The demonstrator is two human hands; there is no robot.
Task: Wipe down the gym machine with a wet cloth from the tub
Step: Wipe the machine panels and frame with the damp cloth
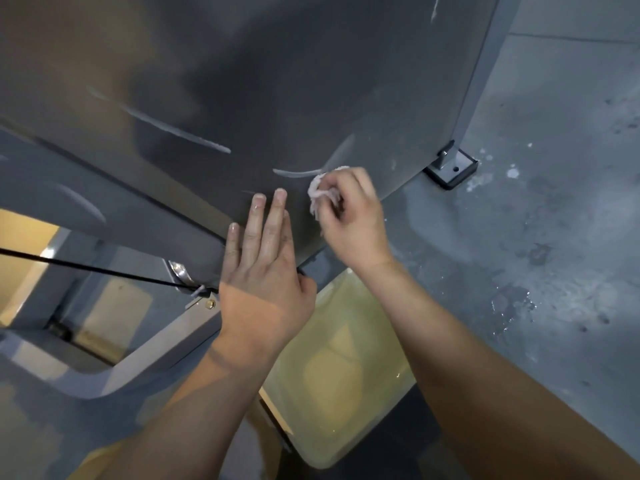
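The fingers (258,223) of the left hand (263,271) lie straight and close together, flat against the dark grey panel (242,81) of the gym machine, tips pointing up, with the thumb down at the panel's lower edge. The fingers (348,183) of the right hand (349,216) are curled tight round a small, pale, bunched cloth (320,195), which they press onto the panel just beside the left fingertips, near its lower right corner.

The panel is matt and dull, with a darker patch across its middle. Two pale streaks stand out on it: a long slanted one to the left (173,133) and a short curved one (296,173) that ends at the cloth.

The floor (554,237) is grey painted concrete, scuffed with dark marks, speckled with white spots and shiny with wet patches to the right. A grey upright post (481,64) runs down the panel's right side to a black foot plate (452,169) on the floor.

Counting from where I stand: two bare hands, one cloth, one tub (346,427). The tub is translucent and yellowish, sits on the floor under both forearms, below the panel's bottom edge, and holds water. There is one thin black cable (86,268) crossing the opening on the left, one curved grey frame bar (156,355) beneath it, and one brass-coloured bolt (210,303) beside the left wrist.
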